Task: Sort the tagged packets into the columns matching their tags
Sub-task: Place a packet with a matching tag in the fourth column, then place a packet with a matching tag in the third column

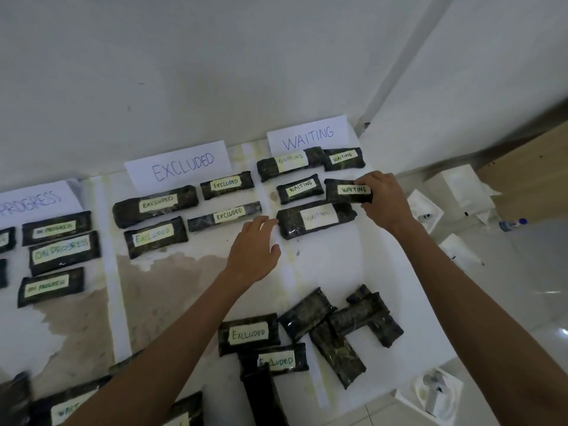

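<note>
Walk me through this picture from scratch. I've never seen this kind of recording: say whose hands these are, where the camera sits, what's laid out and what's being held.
No machine here: a person wears one camera on the head, looking down at their own bare hands. Dark packets with handwritten tags lie on a white surface, in columns under paper signs reading EXCLUDED and WAITING; a third sign at the left edge is cut off. The right hand has its grip on a WAITING packet in the WAITING column. The left hand is open, holding nothing, near the large WAITING packet. Unsorted packets lie nearer the person, some tagged EXCLUDED, some tag-down.
</note>
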Available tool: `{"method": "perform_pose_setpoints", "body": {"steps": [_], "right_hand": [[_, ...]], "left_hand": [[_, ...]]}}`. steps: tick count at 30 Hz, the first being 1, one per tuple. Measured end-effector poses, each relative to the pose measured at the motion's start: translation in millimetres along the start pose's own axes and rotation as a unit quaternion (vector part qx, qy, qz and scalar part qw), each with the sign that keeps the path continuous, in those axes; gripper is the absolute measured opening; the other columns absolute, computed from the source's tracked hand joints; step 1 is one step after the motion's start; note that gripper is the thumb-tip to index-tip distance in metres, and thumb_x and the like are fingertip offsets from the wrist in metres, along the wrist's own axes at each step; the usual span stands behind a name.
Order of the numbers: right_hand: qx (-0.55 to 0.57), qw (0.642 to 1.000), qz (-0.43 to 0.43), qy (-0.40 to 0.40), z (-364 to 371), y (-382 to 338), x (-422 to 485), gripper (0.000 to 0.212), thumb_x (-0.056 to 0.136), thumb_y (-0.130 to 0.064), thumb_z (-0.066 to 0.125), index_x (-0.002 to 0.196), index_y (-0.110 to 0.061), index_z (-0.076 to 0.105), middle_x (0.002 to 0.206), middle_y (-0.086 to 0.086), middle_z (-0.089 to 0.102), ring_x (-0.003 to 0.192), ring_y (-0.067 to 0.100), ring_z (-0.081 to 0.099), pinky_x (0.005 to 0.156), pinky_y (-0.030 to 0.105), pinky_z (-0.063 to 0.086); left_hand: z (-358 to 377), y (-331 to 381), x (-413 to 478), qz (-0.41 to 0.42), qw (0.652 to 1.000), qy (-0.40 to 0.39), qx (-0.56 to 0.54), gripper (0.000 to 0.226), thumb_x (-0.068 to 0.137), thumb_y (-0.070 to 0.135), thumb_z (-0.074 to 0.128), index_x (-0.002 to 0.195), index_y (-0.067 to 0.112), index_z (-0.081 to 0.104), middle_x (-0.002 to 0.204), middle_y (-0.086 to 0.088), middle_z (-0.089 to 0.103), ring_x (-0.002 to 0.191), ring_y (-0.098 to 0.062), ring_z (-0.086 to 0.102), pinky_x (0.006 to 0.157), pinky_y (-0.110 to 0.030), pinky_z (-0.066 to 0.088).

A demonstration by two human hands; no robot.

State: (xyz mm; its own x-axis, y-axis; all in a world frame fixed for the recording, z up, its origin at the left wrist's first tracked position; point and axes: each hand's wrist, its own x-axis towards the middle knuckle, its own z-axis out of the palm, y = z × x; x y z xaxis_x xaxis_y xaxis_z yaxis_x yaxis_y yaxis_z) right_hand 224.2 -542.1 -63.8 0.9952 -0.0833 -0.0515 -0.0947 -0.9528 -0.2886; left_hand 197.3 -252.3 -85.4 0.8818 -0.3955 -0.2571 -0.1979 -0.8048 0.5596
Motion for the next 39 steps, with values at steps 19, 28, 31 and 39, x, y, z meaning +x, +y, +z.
{"method": "perform_pose_setpoints", "body": {"steps": [19, 28, 31, 39], "right_hand": [[-0.005, 0.998, -0.056, -0.031, 40.3, 42.3, 55.6, 0.049, 0.071, 0.014, 0.057, 0.115, -0.005, 0.062, 0.127, 0.017, 0.058, 0.111, 0.041, 0.051, 0.09, 0.052, 0.045], [0.047, 0.998, -0.032, 0.013, 17.6, 10.5, -0.8, 0.047, 0.072, 0.003, 0.067, 0.117, -0.007, 0.061, 0.122, 0.016, 0.056, 0.105, 0.036, 0.052, 0.089, 0.041, 0.043], [0.068, 0.997, -0.044, 0.008, 15.9, -11.4, -39.3, 0.044, 0.074, 0.002, 0.066, 0.117, -0.008, 0.061, 0.12, 0.015, 0.057, 0.103, 0.034, 0.052, 0.088, 0.04, 0.043], [0.08, 0.979, -0.102, -0.157, 45.3, -67.8, -139.9, 0.045, 0.077, 0.003, 0.061, 0.12, -0.012, 0.06, 0.12, 0.011, 0.059, 0.107, 0.031, 0.051, 0.089, 0.043, 0.045]], "left_hand": [[34.9, -11.4, 38.6, 0.029, 0.992, 0.097, 0.075, 0.066, 0.085, 0.048, 0.043, 0.139, 0.011, 0.039, 0.141, -0.013, 0.044, 0.132, -0.034, 0.037, 0.109, -0.045, 0.032], [17.9, -7.4, -5.6, 0.034, 0.997, 0.052, 0.035, 0.054, 0.082, 0.029, 0.048, 0.132, 0.01, 0.047, 0.13, -0.012, 0.051, 0.117, -0.032, 0.046, 0.094, -0.044, 0.044], [17.9, -7.1, -29.4, 0.045, 0.998, 0.034, 0.035, 0.05, 0.081, 0.027, 0.047, 0.128, 0.01, 0.051, 0.123, -0.012, 0.055, 0.108, -0.032, 0.052, 0.085, -0.042, 0.049], [34.0, -18.0, -83.6, 0.036, 0.998, -0.02, 0.04, 0.051, 0.08, 0.027, 0.045, 0.127, 0.009, 0.052, 0.125, -0.012, 0.055, 0.111, -0.032, 0.051, 0.087, -0.043, 0.048]]}}
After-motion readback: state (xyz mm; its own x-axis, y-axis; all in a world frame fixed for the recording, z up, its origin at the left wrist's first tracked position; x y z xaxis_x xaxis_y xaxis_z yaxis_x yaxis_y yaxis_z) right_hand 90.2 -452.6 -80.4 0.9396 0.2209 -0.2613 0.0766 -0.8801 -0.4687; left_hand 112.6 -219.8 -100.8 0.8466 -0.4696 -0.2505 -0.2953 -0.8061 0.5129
